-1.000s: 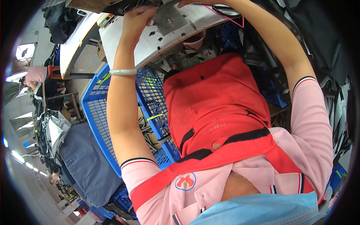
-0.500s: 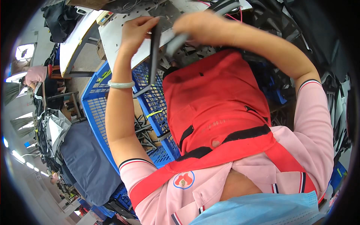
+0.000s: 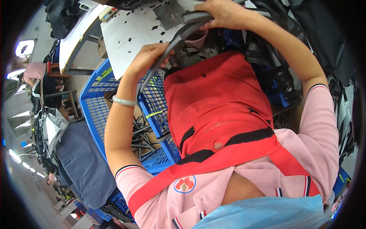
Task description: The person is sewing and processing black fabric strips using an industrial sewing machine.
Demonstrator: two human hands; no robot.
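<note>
A long, narrow grey-and-black strip (image 3: pixel 173 42) runs between my two hands and sags past the left one. My left hand (image 3: pixel 146 59) is closed on it near the front edge of the white worktable (image 3: pixel 118 49). Farther up and to the right, my right hand (image 3: pixel 227 15) grips grey strips lying together, with a blunt grey end (image 3: pixel 192 17) sticking out to its left. The strip's loose tail (image 3: pixel 143 86) hangs over a blue plastic basket (image 3: pixel 97 86). Whether the strips in both hands are all one piece, I cannot tell.
Inside the basket lie several dark-and-grey bent pieces (image 3: pixel 143 137). Small black scraps and a grey plate (image 3: pixel 167 15) are on the worktable. A pink bowl (image 3: pixel 197 40) shows below the strips. Dark material (image 3: pixel 320 42) hangs at right. Another person (image 3: pixel 35 72) works far left.
My right hand has moved up and right, away from my left. My left hand has come down and slightly right. The strip, hanging steeply before, now stretches slantwise between them.
</note>
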